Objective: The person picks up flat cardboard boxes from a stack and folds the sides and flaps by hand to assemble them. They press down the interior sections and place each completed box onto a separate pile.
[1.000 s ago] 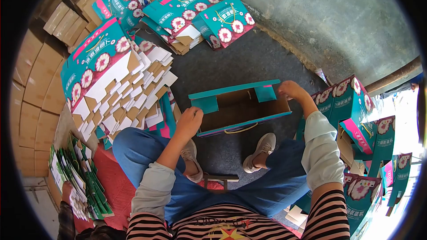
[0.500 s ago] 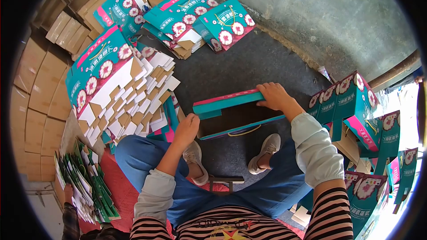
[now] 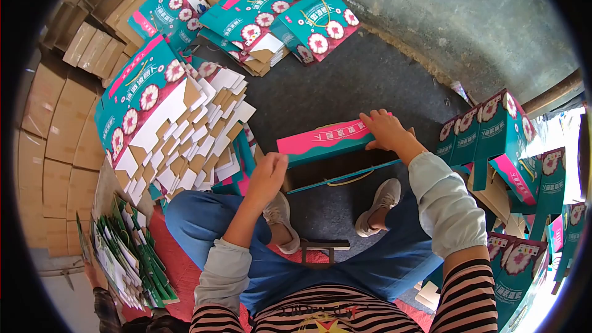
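A teal and pink cardboard gift box [image 3: 333,137] stands on the dark floor in front of my feet, its long pink top panel folded over and a gap showing its brown inside. A yellow cord handle hangs on the near side. My right hand [image 3: 387,131] grips the right end of the top panel, fingers over the top and thumb below. At the left end, my left hand [image 3: 266,176] is closed with curled fingers at the box's corner; its fingertips are partly hidden.
Flat printed cartons [image 3: 185,129] are piled at left; more printed boxes [image 3: 317,24] lie behind. Assembled boxes [image 3: 487,126] stand at right. Brown cartons [image 3: 52,148] line the left wall. Another person's hand [image 3: 94,274] is beside green folded cartons [image 3: 132,259] at lower left.
The top panel has tipped toward me, showing more of its pink face. Both hands have moved with it and still sit at its ends. The whole view has shifted slightly.
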Motion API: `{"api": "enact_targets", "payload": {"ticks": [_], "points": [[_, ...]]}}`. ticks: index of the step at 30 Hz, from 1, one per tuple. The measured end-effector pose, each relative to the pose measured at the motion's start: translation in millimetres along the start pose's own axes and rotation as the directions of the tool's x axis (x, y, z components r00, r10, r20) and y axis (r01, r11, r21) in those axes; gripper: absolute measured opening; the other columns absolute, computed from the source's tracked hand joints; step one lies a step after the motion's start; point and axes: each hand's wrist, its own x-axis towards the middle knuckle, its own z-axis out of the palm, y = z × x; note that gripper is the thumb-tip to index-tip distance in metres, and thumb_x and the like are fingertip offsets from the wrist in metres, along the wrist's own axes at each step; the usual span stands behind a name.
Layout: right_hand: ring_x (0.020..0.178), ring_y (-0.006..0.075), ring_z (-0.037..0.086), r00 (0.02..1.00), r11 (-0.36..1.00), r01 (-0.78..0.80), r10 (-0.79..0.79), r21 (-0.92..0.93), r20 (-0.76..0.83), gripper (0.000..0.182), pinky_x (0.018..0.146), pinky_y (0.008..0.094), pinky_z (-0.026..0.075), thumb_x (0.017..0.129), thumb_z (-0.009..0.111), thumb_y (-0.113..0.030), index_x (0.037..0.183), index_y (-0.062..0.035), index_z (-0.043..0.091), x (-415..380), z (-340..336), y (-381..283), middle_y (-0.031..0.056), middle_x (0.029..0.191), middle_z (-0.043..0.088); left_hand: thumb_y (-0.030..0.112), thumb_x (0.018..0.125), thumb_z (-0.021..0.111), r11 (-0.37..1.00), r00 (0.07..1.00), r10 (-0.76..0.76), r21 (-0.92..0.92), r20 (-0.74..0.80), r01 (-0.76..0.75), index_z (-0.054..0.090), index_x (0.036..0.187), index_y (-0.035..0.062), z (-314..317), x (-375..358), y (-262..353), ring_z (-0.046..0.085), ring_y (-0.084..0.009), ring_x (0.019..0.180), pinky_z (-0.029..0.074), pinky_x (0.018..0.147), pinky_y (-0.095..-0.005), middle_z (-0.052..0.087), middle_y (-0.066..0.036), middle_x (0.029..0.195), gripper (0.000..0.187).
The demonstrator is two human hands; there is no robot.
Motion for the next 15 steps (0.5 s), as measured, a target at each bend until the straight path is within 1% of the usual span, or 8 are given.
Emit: {"api": "enact_targets", "payload": {"ticks": [2, 3, 4, 6, 7, 10, 13, 15], "points": [[0.114, 0.0335, 0.05, 1.0, 1.0, -0.016, 0.015, -0.025, -0.014, 0.086, 0.092, 0.0407, 0.047, 0.062, 0.085, -0.04, 0.13, -0.0061, 0.044, 3.2, -2.9, -6.8, 0.0143, 0.119, 0.053, 0.04, 0.096, 0.046, 0.987, 0.993, -0.055, -0.145, 0.107, 0.071, 0.06, 0.099, -0.002, 3.6, 2.4, 6.8, 0.061, -0.0286, 0.079, 0.047, 0.071, -0.0367, 0.061, -0.018, 0.087, 0.044], [0.114, 0.0333, 0.05, 0.999, 0.999, -0.016, 0.015, -0.03, -0.032, 0.085, 0.092, 0.0405, 0.047, 0.062, 0.084, -0.04, 0.129, -0.0063, 0.045, 5.8, -0.5, -8.3, 0.0143, 0.118, 0.053, 0.041, 0.096, 0.046, 0.97, 0.984, -0.077, -0.215, 0.16, 0.111, 0.06, 0.099, -0.0022, 4.2, 3.1, 8.5, 0.061, -0.0273, 0.078, 0.047, 0.07, -0.036, 0.061, -0.018, 0.087, 0.046], [0.113, 0.0332, 0.05, 0.999, 0.999, -0.015, 0.013, -0.037, -0.05, 0.084, 0.092, 0.0404, 0.047, 0.062, 0.084, -0.039, 0.129, -0.0064, 0.045, 6.6, 2.8, -7.2, 0.0142, 0.117, 0.053, 0.035, 0.093, 0.054, 0.951, 0.976, -0.068, -0.282, 0.206, 0.126, 0.061, 0.1, -0.001, 9.2, 6.4, -2.2, 0.06, -0.0255, 0.077, 0.047, 0.069, -0.0346, 0.058, -0.017, 0.088, 0.038], [0.113, 0.0329, 0.05, 0.996, 0.999, -0.013, 0.01, -0.043, -0.085, 0.084, 0.092, 0.0402, 0.048, 0.061, 0.085, -0.039, 0.128, -0.0066, 0.045, 6.9, 7.6, -6.8, 0.0142, 0.116, 0.053, 0.031, 0.091, 0.06, 0.997, 0.97, 0.075, 0.012, 0.23, -0.08, 0.061, 0.109, 0.0034, 10.9, 12.3, -9.3, 0.06, -0.0223, 0.077, 0.049, 0.069, -0.0342, 0.056, -0.013, 0.094, 0.033], [0.113, 0.0328, 0.05, 0.995, 0.999, -0.015, 0.01, -0.041, -0.104, 0.084, 0.091, 0.0402, 0.048, 0.061, 0.085, -0.038, 0.128, -0.0066, 0.045, 6.5, 9.7, -6.5, 0.0141, 0.116, 0.053, 0.029, 0.089, 0.063, 0.97, 0.955, 0.141, 0.156, 0.262, -0.186, 0.06, 0.113, 0.0056, 11.4, 14.9, -11.1, 0.061, -0.0207, 0.078, 0.05, 0.069, -0.0341, 0.056, -0.011, 0.096, 0.033], [0.114, 0.0329, 0.05, 0.99, 0.999, -0.023, 0.019, -0.028, -0.136, 0.085, 0.09, 0.04, 0.049, 0.061, 0.085, -0.037, 0.129, -0.0066, 0.044, 4.4, 12.2, -8.1, 0.0141, 0.116, 0.052, 0.023, 0.082, 0.07, 0.888, 0.929, 0.241, 0.323, 0.281, -0.328, 0.059, 0.112, 0.0082, 17.8, 16.2, -13.2, 0.06, -0.0254, 0.082, 0.05, 0.073, -0.0366, 0.053, -0.011, 0.097, 0.035], [0.115, 0.0331, 0.049, 0.99, 0.999, -0.036, 0.031, -0.031, -0.14, 0.086, 0.089, 0.0403, 0.05, 0.061, 0.085, -0.036, 0.13, -0.0068, 0.043, 2.9, 13.6, -8.2, 0.0143, 0.117, 0.051, 0.022, 0.079, 0.072, 0.819, 0.902, 0.319, 0.394, 0.29, -0.416, 0.057, 0.113, 0.0118, 25.3, 15.2, -14.8, 0.059, -0.0284, 0.09, 0.05, 0.073, -0.0388, 0.053, -0.011, 0.1, 0.039], [0.116, 0.0331, 0.049, 0.989, 0.999, -0.041, 0.037, -0.027, -0.146, 0.086, 0.089, 0.0405, 0.051, 0.062, 0.085, -0.035, 0.131, -0.0071, 0.042, 3.8, 15.0, -9.4, 0.0143, 0.118, 0.051, 0.02, 0.078, 0.073, 0.819, 0.906, 0.313, 0.402, 0.284, -0.409, 0.056, 0.114, 0.0133, 25.5, 14.7, -15.4, 0.058, -0.0296, 0.093, 0.05, 0.074, -0.0398, 0.053, -0.01, 0.1, 0.04]]}}
